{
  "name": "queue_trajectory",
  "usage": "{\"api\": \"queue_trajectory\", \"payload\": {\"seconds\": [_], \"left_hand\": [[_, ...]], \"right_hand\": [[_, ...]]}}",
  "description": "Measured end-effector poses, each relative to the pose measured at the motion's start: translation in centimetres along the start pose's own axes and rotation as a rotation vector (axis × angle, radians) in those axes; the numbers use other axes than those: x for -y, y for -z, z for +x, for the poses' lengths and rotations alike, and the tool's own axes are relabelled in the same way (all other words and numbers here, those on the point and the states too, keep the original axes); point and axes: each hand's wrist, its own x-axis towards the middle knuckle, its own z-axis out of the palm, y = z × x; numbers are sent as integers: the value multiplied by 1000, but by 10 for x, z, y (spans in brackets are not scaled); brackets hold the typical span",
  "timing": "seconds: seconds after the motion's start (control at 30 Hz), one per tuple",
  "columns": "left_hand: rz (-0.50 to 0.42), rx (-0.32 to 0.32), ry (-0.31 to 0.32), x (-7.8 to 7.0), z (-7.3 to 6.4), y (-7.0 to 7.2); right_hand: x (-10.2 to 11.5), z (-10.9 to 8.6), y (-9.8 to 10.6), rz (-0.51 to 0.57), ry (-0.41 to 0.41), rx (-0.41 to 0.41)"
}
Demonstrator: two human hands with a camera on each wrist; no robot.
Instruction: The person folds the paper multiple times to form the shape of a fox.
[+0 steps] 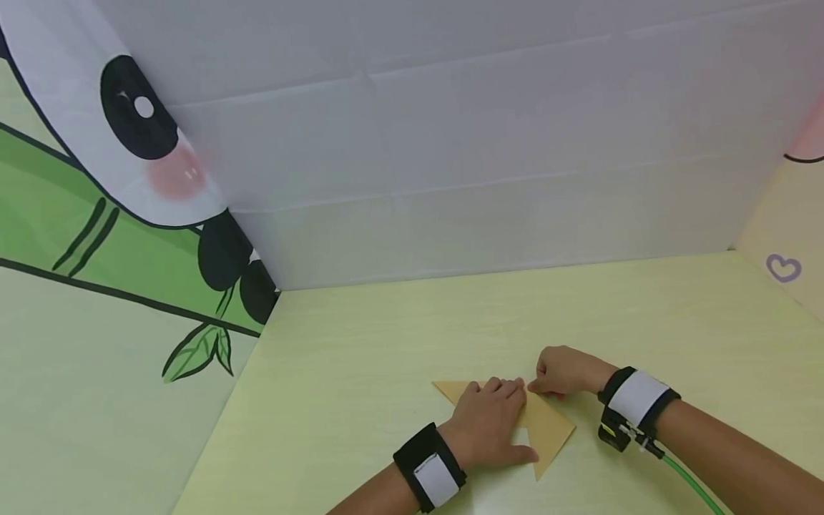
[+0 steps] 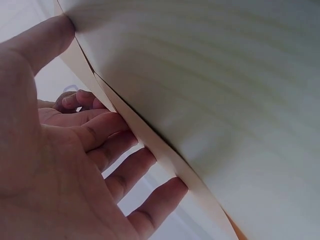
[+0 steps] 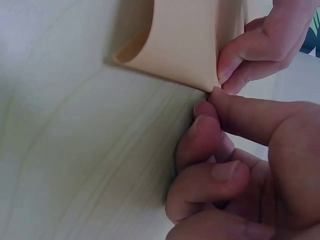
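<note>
A folded sheet of tan paper (image 1: 549, 428) lies on the table, with pointed corners to the left, right and front. My left hand (image 1: 486, 428) rests on it with fingers spread; in the left wrist view, its fingertips (image 2: 175, 186) press along the paper (image 2: 172, 159). At the far edge my right hand (image 1: 568, 370) pinches the paper's top point between thumb and index finger, the other fingers curled in. The right wrist view shows a paper flap (image 3: 182, 42) curving up from the fold, close to the left fingers (image 3: 255, 45).
The pale yellow wood-grain table (image 1: 360, 343) extends around both hands. A white panel (image 1: 450, 143) stands along its back, and a printed cartoon sheet (image 1: 77, 343) borders the left. A green cable (image 1: 692, 481) runs from the right wrist band (image 1: 637, 397).
</note>
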Motion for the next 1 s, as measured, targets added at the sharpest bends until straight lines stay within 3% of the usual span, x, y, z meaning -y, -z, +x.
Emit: {"api": "queue_trajectory", "payload": {"seconds": [0.27, 1.0], "left_hand": [[-14, 10, 5, 0, 0, 2], [-21, 47, 21, -3, 1, 5]], "right_hand": [[2, -2, 0, -23, 29, -20], [-5, -16, -3, -71, -20, -14]]}}
